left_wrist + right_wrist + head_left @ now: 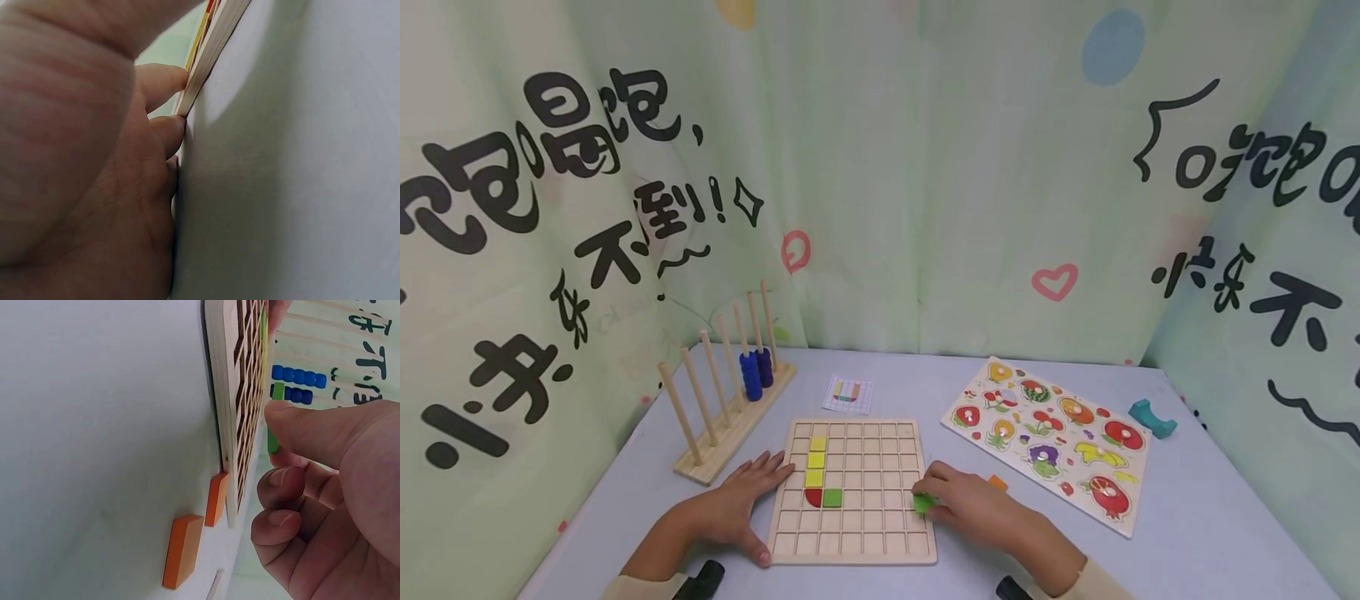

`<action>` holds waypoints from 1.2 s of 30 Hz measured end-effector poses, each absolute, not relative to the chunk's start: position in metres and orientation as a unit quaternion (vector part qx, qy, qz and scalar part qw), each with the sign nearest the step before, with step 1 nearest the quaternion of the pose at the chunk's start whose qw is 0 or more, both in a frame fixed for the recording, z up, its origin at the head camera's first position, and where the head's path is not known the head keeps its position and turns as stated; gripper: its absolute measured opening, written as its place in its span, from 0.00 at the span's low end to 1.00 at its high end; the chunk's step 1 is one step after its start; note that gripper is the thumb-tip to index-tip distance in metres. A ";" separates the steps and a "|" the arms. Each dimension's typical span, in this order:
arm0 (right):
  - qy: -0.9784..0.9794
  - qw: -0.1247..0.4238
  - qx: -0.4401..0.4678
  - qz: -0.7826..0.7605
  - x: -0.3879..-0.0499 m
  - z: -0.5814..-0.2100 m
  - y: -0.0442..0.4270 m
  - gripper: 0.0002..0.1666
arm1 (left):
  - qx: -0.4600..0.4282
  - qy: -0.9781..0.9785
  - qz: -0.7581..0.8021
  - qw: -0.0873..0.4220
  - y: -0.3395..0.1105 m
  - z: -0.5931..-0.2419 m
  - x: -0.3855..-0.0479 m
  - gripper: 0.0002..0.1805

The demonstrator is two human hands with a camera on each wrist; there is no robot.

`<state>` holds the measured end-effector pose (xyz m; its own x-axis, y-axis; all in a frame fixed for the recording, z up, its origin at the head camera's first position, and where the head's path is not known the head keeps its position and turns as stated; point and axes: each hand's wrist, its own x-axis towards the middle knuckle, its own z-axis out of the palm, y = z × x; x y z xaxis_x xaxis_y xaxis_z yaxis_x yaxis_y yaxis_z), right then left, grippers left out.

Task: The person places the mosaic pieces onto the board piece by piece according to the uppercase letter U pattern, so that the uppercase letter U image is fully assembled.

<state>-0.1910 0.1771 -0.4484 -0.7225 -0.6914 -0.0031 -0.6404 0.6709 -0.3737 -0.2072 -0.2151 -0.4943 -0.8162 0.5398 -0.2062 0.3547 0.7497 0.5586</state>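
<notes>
A wooden grid board [887,523] lies on the table between my hands. Three yellow square tiles [816,460] run down a column on its left side, with a red rounded tile [813,497] below them and a green square tile [832,497] beside the red one. My left hand [733,504] rests at the board's left edge, fingers and thumb spread; in the left wrist view its fingertips touch the wooden side. Over the board's right edge, my right hand [966,498] pinches another green tile [274,439] between thumb and fingers, apart from the grid in the right wrist view.
Two orange blocks [183,552] lie by the board's right side. Behind stand a wooden peg rack [730,417] with blue beads [750,377] and a small pattern card [848,395]. To the right are a fruit puzzle board [1011,425] and a teal curved block [1152,419].
</notes>
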 end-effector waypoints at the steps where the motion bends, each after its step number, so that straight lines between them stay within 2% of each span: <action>1: 0.910 0.072 -0.367 -0.177 -0.192 -0.448 0.176 0.18 | 0.243 0.918 0.255 0.180 -0.215 -0.495 -0.208 0.70; 21: 0.905 0.079 -0.374 -0.185 -0.203 -0.451 0.147 0.18 | 0.243 0.917 0.257 0.185 -0.216 -0.496 -0.208 0.70; 36: 0.916 0.091 -0.346 -0.181 -0.202 -0.456 0.125 0.18 | 0.241 0.918 0.256 0.185 -0.217 -0.499 -0.209 0.71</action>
